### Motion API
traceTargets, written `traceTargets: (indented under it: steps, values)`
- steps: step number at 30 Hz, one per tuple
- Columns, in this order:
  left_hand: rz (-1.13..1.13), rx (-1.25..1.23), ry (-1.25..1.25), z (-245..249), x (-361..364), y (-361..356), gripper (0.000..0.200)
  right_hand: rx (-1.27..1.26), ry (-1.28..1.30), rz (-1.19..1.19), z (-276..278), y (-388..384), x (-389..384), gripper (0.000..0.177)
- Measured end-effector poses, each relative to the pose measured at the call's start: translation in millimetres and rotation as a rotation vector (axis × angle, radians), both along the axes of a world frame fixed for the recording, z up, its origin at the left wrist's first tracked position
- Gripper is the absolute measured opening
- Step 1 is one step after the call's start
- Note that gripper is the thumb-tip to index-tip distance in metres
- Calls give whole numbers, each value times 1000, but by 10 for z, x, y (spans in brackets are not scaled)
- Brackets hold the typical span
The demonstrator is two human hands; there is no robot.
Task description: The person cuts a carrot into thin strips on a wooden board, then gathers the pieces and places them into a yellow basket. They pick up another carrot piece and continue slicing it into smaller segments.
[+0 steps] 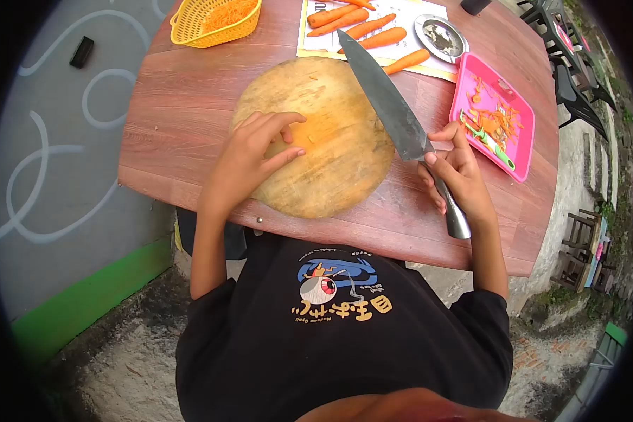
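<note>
A large kitchen knife [390, 98] is in my right hand [461, 172], fingers closed around the handle near the blade. Its blade points up and to the left, over the right edge of a round wooden cutting board [352, 169]. Over the board's left part is my left hand [260, 151], fingers bent and apart with nothing between them. Orange stains and a few tiny carrot bits mark the board's surface. Beyond the knife tip, several whole carrots [383, 37] lie on a printed paper sheet [429, 67].
A yellow basket [221, 36] of shredded carrot stands at the far left. To the right, a pink tray [520, 137] holds peelings and a green-handled peeler [491, 145]. A metal ashtray [441, 37] sits on the paper. The wooden table [183, 119] has a curved edge near my body.
</note>
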State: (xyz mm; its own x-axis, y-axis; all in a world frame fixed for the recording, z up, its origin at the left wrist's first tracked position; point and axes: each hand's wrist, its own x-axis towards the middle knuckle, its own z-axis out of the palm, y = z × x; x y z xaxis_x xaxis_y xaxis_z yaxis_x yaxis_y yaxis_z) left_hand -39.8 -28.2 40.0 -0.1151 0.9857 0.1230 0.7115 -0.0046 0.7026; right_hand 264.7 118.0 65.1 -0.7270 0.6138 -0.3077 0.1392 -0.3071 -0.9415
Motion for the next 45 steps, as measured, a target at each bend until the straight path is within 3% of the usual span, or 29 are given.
traceTargets:
  steps: [9,16,18,23,27,29,36,45]
  values:
    - [-7,186,284,-47,-64,480,43,-127,172,91,-373,188,-114,23]
    - [-76,319,231,-70,-159,774,40,-135,206,146,-434,199,-55,24]
    - [-132,190,121,-21,-150,785,37,-157,219,169,-413,201,-28,25]
    - [-213,301,194,-49,-99,819,29,-170,220,196,-400,223,-6,26]
    - [-227,281,261,-94,-69,825,31,-175,238,211,-408,223,18,27]
    - [-191,285,437,-86,-32,800,33,-159,240,199,-383,197,12,27]
    - [-159,262,458,-50,-33,713,37,-134,232,206,-387,179,4,27]
    - [-62,219,183,-72,-72,598,40,-152,236,178,-402,185,0,26]
